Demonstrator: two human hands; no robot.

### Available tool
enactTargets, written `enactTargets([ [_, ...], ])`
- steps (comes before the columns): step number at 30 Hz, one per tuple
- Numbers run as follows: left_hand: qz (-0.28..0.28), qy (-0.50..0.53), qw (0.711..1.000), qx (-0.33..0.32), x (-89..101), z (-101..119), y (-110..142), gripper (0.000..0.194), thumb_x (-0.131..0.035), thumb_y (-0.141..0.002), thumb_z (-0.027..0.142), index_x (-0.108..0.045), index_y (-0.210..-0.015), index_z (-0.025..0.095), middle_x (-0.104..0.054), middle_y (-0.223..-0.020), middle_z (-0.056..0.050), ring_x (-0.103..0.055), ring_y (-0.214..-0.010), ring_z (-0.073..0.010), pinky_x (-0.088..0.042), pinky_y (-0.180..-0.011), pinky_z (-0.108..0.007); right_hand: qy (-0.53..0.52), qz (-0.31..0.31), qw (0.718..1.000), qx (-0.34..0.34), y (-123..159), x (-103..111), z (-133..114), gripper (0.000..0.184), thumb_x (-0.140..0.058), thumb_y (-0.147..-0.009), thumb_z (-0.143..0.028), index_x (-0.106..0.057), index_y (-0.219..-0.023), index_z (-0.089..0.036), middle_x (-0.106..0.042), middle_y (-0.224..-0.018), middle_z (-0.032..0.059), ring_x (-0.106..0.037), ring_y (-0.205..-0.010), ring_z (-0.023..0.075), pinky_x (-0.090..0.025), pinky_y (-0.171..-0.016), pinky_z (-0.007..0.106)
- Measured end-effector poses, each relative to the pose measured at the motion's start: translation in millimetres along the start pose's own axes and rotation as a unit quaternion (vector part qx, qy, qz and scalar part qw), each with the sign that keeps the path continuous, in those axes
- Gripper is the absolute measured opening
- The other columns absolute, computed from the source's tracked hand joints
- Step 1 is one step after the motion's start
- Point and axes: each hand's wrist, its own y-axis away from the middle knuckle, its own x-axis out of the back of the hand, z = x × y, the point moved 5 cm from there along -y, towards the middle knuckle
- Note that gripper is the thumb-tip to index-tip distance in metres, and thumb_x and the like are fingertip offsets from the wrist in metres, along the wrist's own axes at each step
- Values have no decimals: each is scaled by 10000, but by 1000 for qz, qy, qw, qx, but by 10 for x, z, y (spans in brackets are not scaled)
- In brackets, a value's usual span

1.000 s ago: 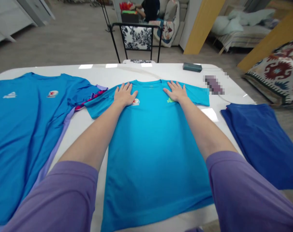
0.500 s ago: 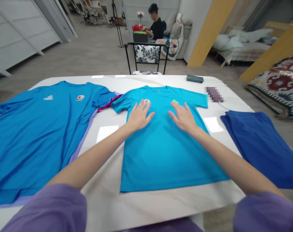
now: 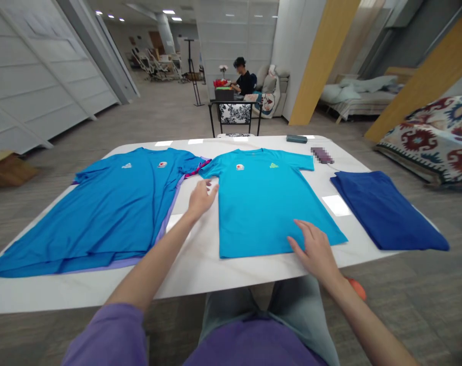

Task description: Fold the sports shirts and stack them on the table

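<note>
Our left grip (image 3: 202,198) was loosely bent, its thumb apart from its fingers, and pinched nothing that we could see, while our right grip (image 3: 315,249) was spread, palm down. We had a bright turquoise, short-sleeved fabric T-shirt (image 3: 265,203) lying flat, front up, in the middle of the glossy white worktop (image 3: 200,282), its collar toward the far side and its hem toward the near side. Our left grip was just beside that T-shirt's left edge, near its left sleeve. We had our right grip over the near right part of the hem, and we could not tell whether its fingertips touched the cloth. To the left we saw a deeper blue, wrinkled fabric T-shirt (image 3: 127,203), with a lilac fabric layer (image 3: 170,208) showing along its right edge. To the right lay a folded dark-blue cloth garment (image 3: 385,211). At the far right of the worktop we saw a dark grey-green oblong case (image 3: 296,139) and, near it, a purplish object (image 3: 323,155) partly pixelated. Beyond the far edge stood a black-framed chair with a patterned back (image 3: 234,113).
</note>
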Motion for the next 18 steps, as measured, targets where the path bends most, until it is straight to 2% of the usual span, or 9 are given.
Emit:
enactTargets([
  [1,13,-6,999,33,120,-115,-255,521,-552,-1131,540,-603,-1482,160,-708,-1470,-189,-724,-1278,-294,-544,-1116,-397,-31,-14,999,21,-29,0,-332,526,-507,-1168,-534,-602,-1577,-218,-701,-1520,181,-674,-1398,345,-524,-1157,528],
  [3,19,-25,996,85,277,-325,-701,481,-596,-1113,504,-616,-1404,122,-730,-1409,-220,-715,-1280,-311,-539,-1061,-377,-82,-74,992,68,-84,-90,-1023,372,-565,-1158,-504,-691,-1392,-243,-764,-1347,137,-736,-1220,298,-549,-1006,447],
  [5,12,-44,991,125,319,-486,-1036,461,-686,-1062,513,-659,-1299,119,-762,-1336,-228,-716,-1267,-340,-533,-1011,-373,-101,-131,982,92,-145,-259,-1609,286,-628,-1133,-500,-709,-1243,-248,-779,-1222,95,-752,-1108,275,-539,-932,418],
  [6,7,-52,989,141,303,-546,-1163,460,-726,-1033,526,-677,-1254,126,-773,-1310,-226,-720,-1251,-351,-529,-990,-374,-97,-151,979,92,-184,-358,-1830,294,-665,-1112,-521,-703,-1197,-243,-777,-1186,85,-754,-1077,277,-539,-911,415],
  [8,6,-63,985,162,229,-622,-1356,467,-785,-981,549,-699,-1207,150,-783,-1311,-214,-720,-1247,-361,-523,-978,-378,-73,-181,978,76,-280,-560,-2120,381,-735,-1057,-588,-683,-1173,-229,-765,-1167,87,-754,-1050,297,-548,-873,418],
  [11,21,-64,984,167,94,-661,-1533,416,-804,-960,520,-715,-1213,201,-784,-1352,-172,-706,-1284,-356,-516,-1012,-389,-38,-210,976,37,-426,-783,-2251,452,-780,-1019,-602,-658,-1206,-209,-756,-1170,106,-763,-1017,311,-555,-800,401],
  [14,51,-49,986,151,43,-655,-1617,305,-702,-1030,467,-714,-1229,236,-786,-1358,-137,-697,-1291,-339,-503,-1065,-408,-21,-227,974,14,-511,-880,-2212,287,-721,-1070,-447,-658,-1212,-206,-768,-1142,109,-777,-943,290,-544,-733,381],
  [16,78,-35,987,135,82,-634,-1650,283,-632,-1070,456,-695,-1238,238,-777,-1374,-126,-687,-1285,-323,-487,-1100,-414,-23,-231,972,25,-531,-901,-2182,156,-669,-1077,-326,-675,-1184,-213,-779,-1124,116,-783,-928,290,-541,-718,384],
  [18,100,-18,988,120,156,-594,-1694,267,-608,-1079,450,-670,-1215,229,-768,-1368,-120,-674,-1266,-307,-474,-1118,-407,-43,-230,971,49,-539,-897,-2163,111,-650,-1051,-267,-688,-1146,-225,-791,-1098,118,-788,-937,301,-546,-718,397],
])
